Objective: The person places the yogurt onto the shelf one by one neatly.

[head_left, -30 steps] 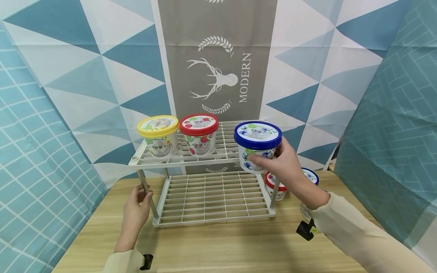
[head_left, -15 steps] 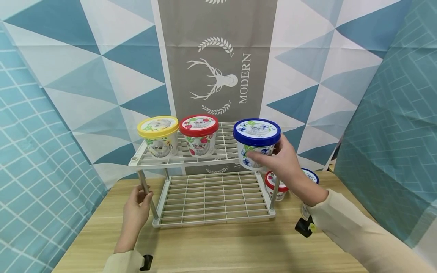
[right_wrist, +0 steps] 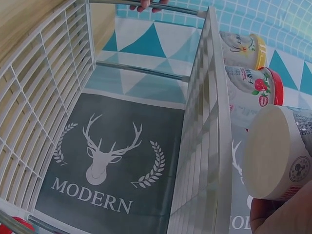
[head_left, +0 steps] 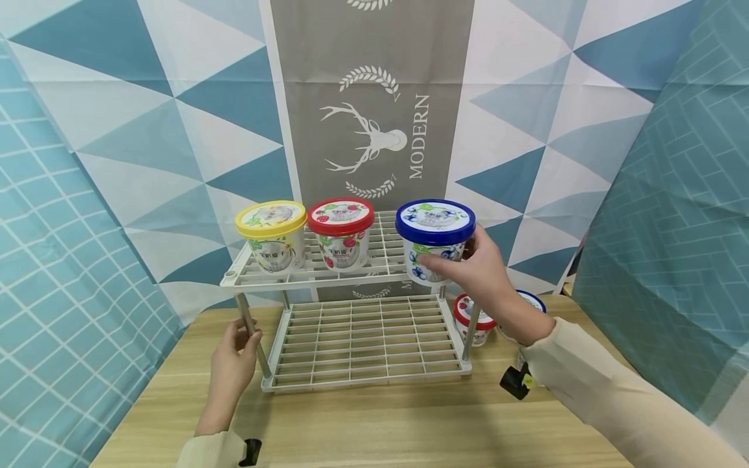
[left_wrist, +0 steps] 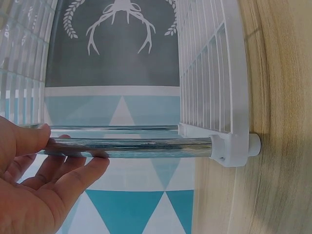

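My right hand (head_left: 476, 270) grips a white ice-cream tub with a blue lid (head_left: 435, 219), thumb in front and fingers behind. It hangs upright at the upper shelf's right front; in the right wrist view the tub's pale base (right_wrist: 265, 151) shows a small gap to the shelf. My left hand (head_left: 234, 357) holds the rack's front left metal post (left_wrist: 131, 147) between thumb and fingers. On the upper shelf (head_left: 383, 270) of the white two-tier rack stand a yellow-lidded tub (head_left: 274, 237) and a red-lidded tub (head_left: 342, 234), side by side at left and middle.
Behind the rack's right side, a second red-lidded tub (head_left: 475, 320) stands on the wooden table (head_left: 351, 429). Beside it a second blue-lidded tub (head_left: 531, 300) is partly hidden by the right forearm. The lower shelf (head_left: 365, 341) is a white wire grid. A patterned cloth (head_left: 374, 52) hangs behind.
The blue-lidded tub in my right hand has shifted slightly left and up, farther over the upper shelf. My left hand stays on the post.
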Motion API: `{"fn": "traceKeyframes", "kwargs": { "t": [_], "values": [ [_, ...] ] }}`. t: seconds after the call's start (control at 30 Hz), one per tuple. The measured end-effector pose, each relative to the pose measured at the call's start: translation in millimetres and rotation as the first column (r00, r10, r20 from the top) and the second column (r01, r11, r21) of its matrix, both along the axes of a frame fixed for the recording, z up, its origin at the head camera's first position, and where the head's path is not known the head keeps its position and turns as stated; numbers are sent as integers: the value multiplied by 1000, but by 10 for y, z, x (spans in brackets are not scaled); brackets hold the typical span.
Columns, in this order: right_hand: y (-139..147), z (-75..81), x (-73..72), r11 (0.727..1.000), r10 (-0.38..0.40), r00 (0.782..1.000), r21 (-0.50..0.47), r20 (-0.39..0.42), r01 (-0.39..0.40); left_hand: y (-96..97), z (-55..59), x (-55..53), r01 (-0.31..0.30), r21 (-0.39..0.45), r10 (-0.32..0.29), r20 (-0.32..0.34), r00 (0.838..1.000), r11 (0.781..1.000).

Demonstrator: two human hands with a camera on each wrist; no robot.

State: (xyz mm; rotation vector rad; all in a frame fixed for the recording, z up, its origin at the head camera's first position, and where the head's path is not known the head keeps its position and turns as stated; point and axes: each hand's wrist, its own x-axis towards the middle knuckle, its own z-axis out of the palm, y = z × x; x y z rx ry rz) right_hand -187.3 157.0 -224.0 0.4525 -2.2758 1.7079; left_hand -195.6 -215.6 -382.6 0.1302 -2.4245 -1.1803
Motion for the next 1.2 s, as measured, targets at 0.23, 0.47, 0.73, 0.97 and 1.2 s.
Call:
{"fn": "traceKeyframes", "kwargs": {
  "t": [0.23,0.47,0.73,0.97,1.2],
  "values": [
    [-28,28,-29,1000,11,1000,0,3,-11,11,7,7,-7,-2,7,-2,1000,1000],
    [-52,21,-85,999,33,999,-24,-7,-33,9,3,13,0,-7,0,4,1000,1000],
    [-75,35,-141,999,28,999,-39,17,-27,13,7,10,-6,-14,6,4,1000,1000],
    [-97,32,-215,999,21,1000,-36,20,-20,11,5,-1,-10,-16,10,3,1000,1000],
    [-123,26,-248,999,27,1000,-36,14,-26,5,1,5,-10,-7,10,8,1000,1000]
  ]
}}
